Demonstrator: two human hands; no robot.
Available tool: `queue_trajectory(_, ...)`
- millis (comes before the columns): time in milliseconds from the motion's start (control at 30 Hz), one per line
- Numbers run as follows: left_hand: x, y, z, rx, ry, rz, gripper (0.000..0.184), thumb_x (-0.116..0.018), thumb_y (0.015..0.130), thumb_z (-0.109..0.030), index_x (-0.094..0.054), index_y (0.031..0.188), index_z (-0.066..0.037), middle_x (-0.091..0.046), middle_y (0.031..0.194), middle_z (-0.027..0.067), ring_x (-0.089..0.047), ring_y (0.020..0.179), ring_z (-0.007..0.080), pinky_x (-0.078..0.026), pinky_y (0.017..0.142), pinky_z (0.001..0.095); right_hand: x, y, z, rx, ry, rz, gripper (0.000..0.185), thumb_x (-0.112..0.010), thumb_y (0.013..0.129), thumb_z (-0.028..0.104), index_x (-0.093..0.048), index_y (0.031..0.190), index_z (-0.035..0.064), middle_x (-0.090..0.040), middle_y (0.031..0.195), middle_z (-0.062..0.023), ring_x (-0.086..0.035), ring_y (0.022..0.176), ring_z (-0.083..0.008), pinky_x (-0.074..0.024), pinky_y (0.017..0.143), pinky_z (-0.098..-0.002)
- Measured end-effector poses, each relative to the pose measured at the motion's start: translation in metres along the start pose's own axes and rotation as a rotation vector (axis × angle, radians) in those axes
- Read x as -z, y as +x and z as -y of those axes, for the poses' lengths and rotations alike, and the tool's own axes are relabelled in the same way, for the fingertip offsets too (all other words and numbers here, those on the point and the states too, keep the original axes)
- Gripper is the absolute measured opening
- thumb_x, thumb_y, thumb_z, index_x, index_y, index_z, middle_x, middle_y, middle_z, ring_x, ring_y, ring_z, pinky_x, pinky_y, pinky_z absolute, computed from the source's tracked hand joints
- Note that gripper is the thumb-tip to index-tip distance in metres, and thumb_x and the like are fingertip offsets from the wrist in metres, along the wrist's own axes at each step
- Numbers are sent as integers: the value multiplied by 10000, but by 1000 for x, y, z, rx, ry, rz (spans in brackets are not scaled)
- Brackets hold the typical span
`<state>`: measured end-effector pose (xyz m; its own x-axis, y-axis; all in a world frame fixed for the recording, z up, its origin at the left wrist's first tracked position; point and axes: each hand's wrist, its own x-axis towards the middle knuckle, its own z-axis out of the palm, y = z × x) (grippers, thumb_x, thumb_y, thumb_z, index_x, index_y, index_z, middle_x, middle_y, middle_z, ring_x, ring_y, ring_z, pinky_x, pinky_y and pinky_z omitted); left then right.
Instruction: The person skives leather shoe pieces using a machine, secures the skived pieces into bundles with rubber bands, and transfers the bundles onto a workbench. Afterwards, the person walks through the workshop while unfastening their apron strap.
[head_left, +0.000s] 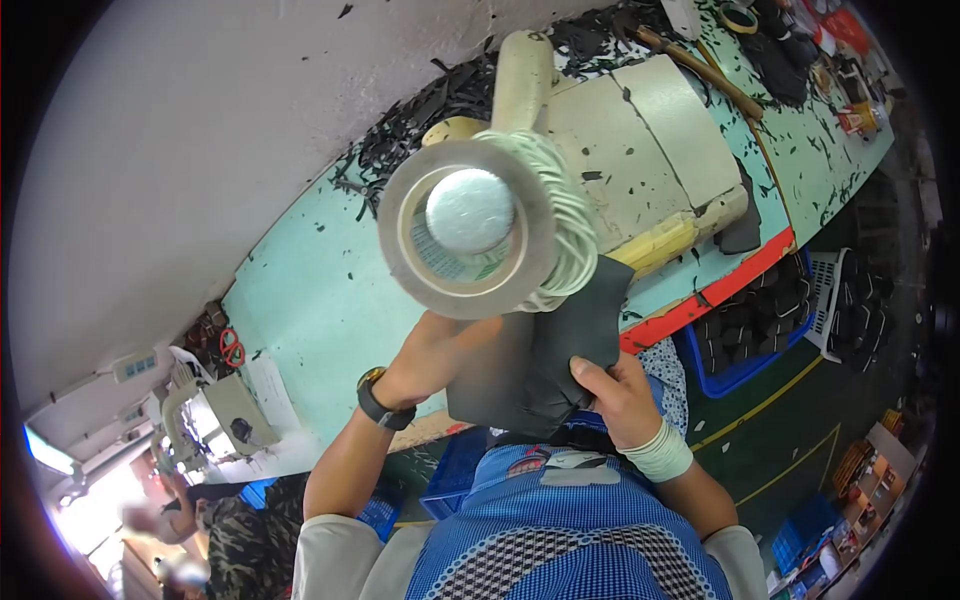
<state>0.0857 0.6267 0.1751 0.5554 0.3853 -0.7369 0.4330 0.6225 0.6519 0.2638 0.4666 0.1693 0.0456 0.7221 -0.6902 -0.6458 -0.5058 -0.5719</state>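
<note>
Flat black sheet pieces (575, 345), like cut fabric or leather, hang in front of my apron below the sewing machine's head. With the thumb on top and the fingers beneath, my right hand (622, 400) is closed on their right edge; a white band wraps that wrist. At the left side of the same pieces is my left hand (425, 358), wearing a dark watch (382, 402). Its fingers are smeared by motion and partly hidden. Just above both hands, a large roll of tape (400, 235) surrounds the machine's round silver end, with white cord (568, 210) wound behind it.
The cream machine body (640, 140) stands on a pale green table (300, 290) edged in red. Black scraps (440, 105) lie along the wall. At right on the floor is a blue crate (740, 380) of black pieces. Red-handled scissors (231, 347) lie left; another person is beyond.
</note>
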Motion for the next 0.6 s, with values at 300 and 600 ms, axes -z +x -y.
queue_trajectory(300,10,12,4,-124,13,44,503,-661,839,-94,-462,1294,-18,-551,1168,43,-517,1036,119,-434,885,273,-11,-1,5,86,79,-91,120,-554,882,98,-592,956,11,-559,846,25,-500,754,-55,-405,664,-213)
queue_trajectory(600,19,21,16,-192,48,23,442,-660,825,-37,-497,1235,-29,-524,1049,0,-498,956,94,-419,846,240,-12,-4,5,162,96,-130,174,-553,872,76,-574,1021,-12,-590,935,-10,-533,839,-84,-432,752,-245)
